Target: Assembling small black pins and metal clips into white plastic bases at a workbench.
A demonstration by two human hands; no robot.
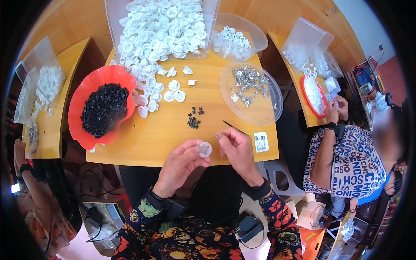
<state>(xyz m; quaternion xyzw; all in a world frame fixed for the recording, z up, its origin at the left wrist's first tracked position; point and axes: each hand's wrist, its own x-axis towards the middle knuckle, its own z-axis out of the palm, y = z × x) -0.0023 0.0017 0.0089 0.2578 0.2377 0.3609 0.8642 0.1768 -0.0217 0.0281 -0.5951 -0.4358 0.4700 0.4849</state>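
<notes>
My left hand pinches a round white plastic piece between thumb and fingertips, over the table's near edge. Just right of it, my right hand has its thumb and index fingertip together; anything between them is too small to make out. A thin dark pointed tool sticks out by the right hand's fingers, and I cannot tell whether they grip it. Beyond the hands lies a small cluster of black plastic parts. Several loose white round pieces are scattered farther back.
At the left stands a red scalloped bowl of black parts. A clear bin spills white pieces at the back. A clear tub and a clear lid with small metal parts are right. A label lies nearby. Co-workers sit both sides.
</notes>
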